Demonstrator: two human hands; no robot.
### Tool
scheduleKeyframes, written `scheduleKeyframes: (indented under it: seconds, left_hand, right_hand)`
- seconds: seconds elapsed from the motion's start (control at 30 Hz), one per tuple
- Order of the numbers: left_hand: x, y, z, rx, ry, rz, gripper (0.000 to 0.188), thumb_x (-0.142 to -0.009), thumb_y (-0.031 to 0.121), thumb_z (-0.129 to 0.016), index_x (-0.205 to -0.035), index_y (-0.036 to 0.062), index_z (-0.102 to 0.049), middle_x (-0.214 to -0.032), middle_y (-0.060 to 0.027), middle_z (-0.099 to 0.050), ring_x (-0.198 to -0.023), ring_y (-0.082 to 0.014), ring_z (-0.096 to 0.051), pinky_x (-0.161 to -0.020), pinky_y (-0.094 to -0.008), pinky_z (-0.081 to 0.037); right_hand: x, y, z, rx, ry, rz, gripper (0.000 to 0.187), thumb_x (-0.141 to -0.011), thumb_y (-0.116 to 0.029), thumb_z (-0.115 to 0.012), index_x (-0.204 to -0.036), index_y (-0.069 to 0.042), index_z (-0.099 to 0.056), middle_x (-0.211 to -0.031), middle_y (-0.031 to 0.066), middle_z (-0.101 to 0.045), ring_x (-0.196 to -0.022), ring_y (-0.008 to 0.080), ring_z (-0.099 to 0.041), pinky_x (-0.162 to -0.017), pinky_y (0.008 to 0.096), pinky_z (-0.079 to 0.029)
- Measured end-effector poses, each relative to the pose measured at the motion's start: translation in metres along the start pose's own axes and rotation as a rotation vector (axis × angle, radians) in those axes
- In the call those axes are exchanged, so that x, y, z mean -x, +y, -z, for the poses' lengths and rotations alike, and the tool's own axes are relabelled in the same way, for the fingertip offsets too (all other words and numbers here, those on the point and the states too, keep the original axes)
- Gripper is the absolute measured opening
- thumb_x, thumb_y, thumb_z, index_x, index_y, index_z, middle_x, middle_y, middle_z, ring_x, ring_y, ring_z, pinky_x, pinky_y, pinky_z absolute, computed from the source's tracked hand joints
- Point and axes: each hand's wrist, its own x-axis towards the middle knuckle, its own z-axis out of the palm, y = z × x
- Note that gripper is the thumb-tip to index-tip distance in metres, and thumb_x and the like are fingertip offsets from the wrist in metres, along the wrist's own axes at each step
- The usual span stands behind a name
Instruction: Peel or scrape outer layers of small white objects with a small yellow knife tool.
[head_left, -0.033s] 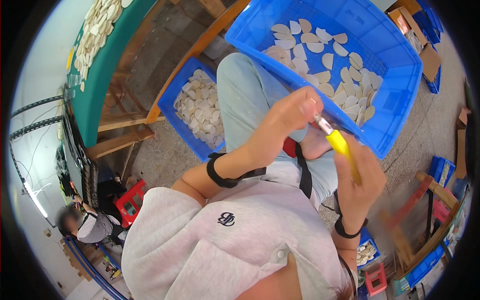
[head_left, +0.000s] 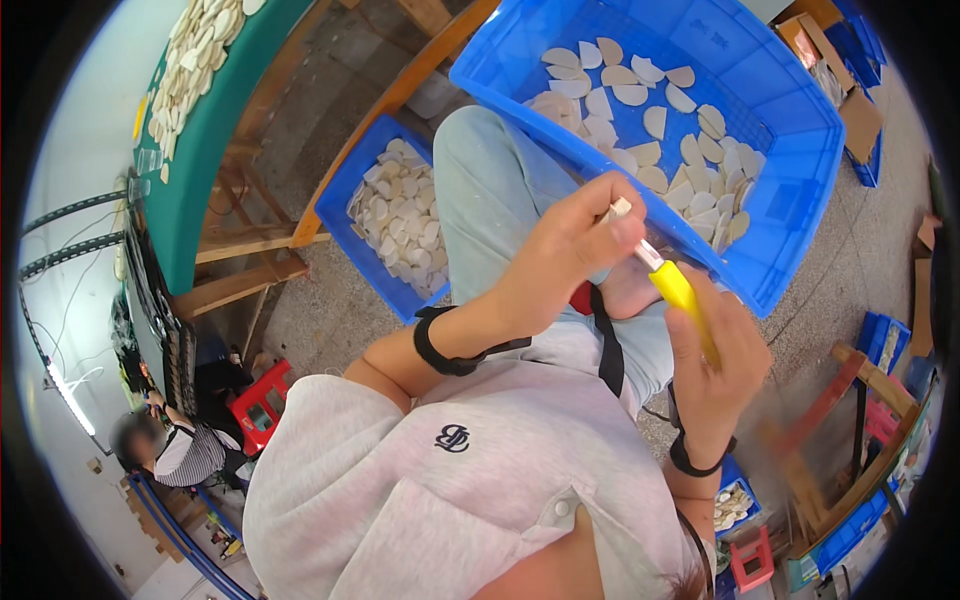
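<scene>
My left hand (head_left: 575,250) is closed, thumb and forefinger pinching a small off-white piece (head_left: 620,207) whose end pokes out above the thumb. In my right hand (head_left: 725,345) is a slim tool with a yellow handle (head_left: 677,290) and a silver metal front part (head_left: 649,256). The metal points up-left and meets my left thumb, which hides its tip; I cannot tell the tool's exact kind. Just beyond both hands is a large blue crate (head_left: 800,215) holding many off-white half-round pieces (head_left: 655,122).
A smaller blue bin (head_left: 335,200) full of similar pieces stands left of my knee. A green-covered table (head_left: 225,130) with more pieces rises at far left. One person (head_left: 190,450) and a red stool (head_left: 262,405) are at lower left. Cardboard boxes (head_left: 860,120) stand at far right.
My left thumb has shifted down over the metal end of the tool. More of the off-white piece shows above it. My right hand has barely moved.
</scene>
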Motion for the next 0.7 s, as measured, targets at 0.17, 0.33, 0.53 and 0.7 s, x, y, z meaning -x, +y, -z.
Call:
scheduleKeyframes:
  seconds: [0.17, 0.33, 0.53, 0.7]
  left_hand:
    - [0.0019, 0.0039, -0.0013, -0.165, -0.014, -0.034, 0.021, -0.088, 0.025, -0.051, -0.094, 0.0058, -0.044, -0.09, -0.0006, -0.041, -0.084, -0.0079, -0.037, -0.075, -0.0218, -0.03]
    - [0.0013, 0.0013, -0.0017, -0.214, -0.008, -0.081, 0.021, -0.088, 0.025, -0.051, -0.095, 0.006, -0.044, -0.09, -0.0002, -0.04, -0.084, -0.0077, -0.037, -0.075, -0.0215, -0.03]
    - [0.0013, 0.0004, -0.0018, -0.247, -0.015, -0.093, 0.023, -0.088, 0.026, -0.051, -0.095, 0.0062, -0.043, -0.09, 0.0, -0.039, -0.083, -0.0077, -0.036, -0.074, -0.021, -0.029]
    - [0.003, -0.003, -0.0001, -0.271, -0.016, -0.083, 0.022, -0.089, 0.027, -0.05, -0.093, 0.0069, -0.043, -0.088, 0.0011, -0.038, -0.081, -0.0068, -0.035, -0.071, -0.0207, -0.028]
  right_hand:
    - [-0.0017, -0.001, 0.0053, 0.064, -0.058, 0.048, 0.032, -0.073, -0.014, -0.071, -0.102, -0.002, -0.064, -0.063, 0.0063, -0.052, -0.049, 0.018, -0.045, -0.044, 0.0281, -0.033]
    - [-0.002, 0.0006, 0.007, 0.069, -0.061, 0.071, 0.034, -0.072, -0.015, -0.071, -0.102, -0.002, -0.064, -0.062, 0.0053, -0.051, -0.048, 0.017, -0.044, -0.043, 0.0278, -0.033]
    - [-0.0013, 0.002, 0.0092, 0.081, -0.075, 0.079, 0.035, -0.071, -0.014, -0.072, -0.102, -0.002, -0.064, -0.06, 0.0045, -0.049, -0.047, 0.0172, -0.044, -0.043, 0.028, -0.032]
    - [-0.0015, 0.0032, 0.0106, 0.103, -0.089, 0.086, 0.035, -0.07, -0.014, -0.072, -0.102, -0.002, -0.064, -0.06, 0.0042, -0.047, -0.047, 0.0173, -0.044, -0.042, 0.0283, -0.032]
